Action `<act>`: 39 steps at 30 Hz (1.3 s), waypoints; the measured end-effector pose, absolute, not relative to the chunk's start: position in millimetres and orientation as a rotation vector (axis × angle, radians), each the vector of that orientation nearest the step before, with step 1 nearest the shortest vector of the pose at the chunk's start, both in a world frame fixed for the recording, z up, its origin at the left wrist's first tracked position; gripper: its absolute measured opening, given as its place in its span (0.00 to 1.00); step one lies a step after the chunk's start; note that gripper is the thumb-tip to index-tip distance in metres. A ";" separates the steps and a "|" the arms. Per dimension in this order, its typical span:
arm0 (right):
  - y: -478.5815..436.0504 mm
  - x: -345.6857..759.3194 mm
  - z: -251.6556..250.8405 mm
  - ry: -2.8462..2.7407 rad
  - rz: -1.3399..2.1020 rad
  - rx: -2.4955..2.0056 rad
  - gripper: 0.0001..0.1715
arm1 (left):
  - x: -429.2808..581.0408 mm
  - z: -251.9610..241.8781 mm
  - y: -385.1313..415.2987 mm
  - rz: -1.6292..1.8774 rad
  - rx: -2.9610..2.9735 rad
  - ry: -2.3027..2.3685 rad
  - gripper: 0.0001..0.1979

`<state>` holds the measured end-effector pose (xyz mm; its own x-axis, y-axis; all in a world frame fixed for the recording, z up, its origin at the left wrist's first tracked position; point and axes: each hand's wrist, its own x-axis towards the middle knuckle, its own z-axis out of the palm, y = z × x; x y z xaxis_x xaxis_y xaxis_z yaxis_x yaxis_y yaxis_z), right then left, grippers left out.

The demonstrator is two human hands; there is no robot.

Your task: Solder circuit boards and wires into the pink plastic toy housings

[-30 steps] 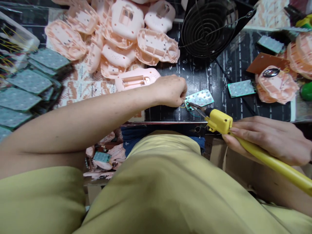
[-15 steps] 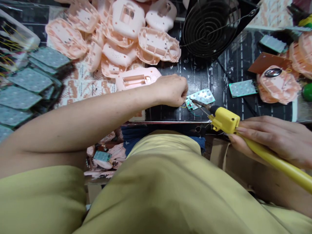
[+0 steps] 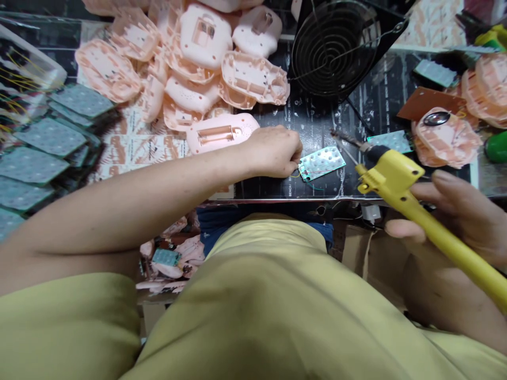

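My right hand (image 3: 463,211) grips a yellow soldering gun (image 3: 439,232) by its handle. The gun's dark tip and a thin metal feed tube point up and left, apart from the green circuit board (image 3: 324,162) lying on the bench. At the board's left end my left hand (image 3: 279,150) is closed, its fingertips pinched around a thin wire (image 3: 295,174); the grip itself is partly hidden. Fine wires trail from that end of the board. Behind my left wrist lies a pale pink plastic shell (image 3: 222,132) with a battery bay.
Pink shells (image 3: 206,37) are heaped at the back, beside a black fan (image 3: 335,53). Stacked circuit boards (image 3: 49,134) sit at left, near a clear bin (image 3: 31,50) of wires. At right are another board (image 3: 390,141) and a shell with a speaker (image 3: 446,137).
My right hand has drawn the soldering gun off the board, up and to the right, and its fingers have shifted on the handle. My left hand stays at the board's end.
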<state>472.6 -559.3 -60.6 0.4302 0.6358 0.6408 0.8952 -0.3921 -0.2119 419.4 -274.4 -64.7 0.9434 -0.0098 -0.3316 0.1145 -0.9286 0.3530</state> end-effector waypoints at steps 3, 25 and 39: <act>-558.2 474.2 -70.8 -1.307 -0.770 -2.122 0.36 | 414.2 -60.5 -275.3 -0.448 2.758 0.056 0.08; -485.0 493.7 -130.3 -1.469 -0.357 -2.068 0.15 | 384.8 -68.1 -253.9 -0.045 2.425 0.072 0.15; -508.1 479.1 -139.7 -1.368 -0.691 -1.922 0.10 | 390.8 -61.3 -264.7 -0.068 1.940 0.341 0.20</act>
<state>479.1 -508.1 -139.7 0.3101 0.5948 0.7417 0.9499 -0.2256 -0.2162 390.8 -264.7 -61.3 0.9568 0.2048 -0.2063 0.2682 -0.3481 0.8983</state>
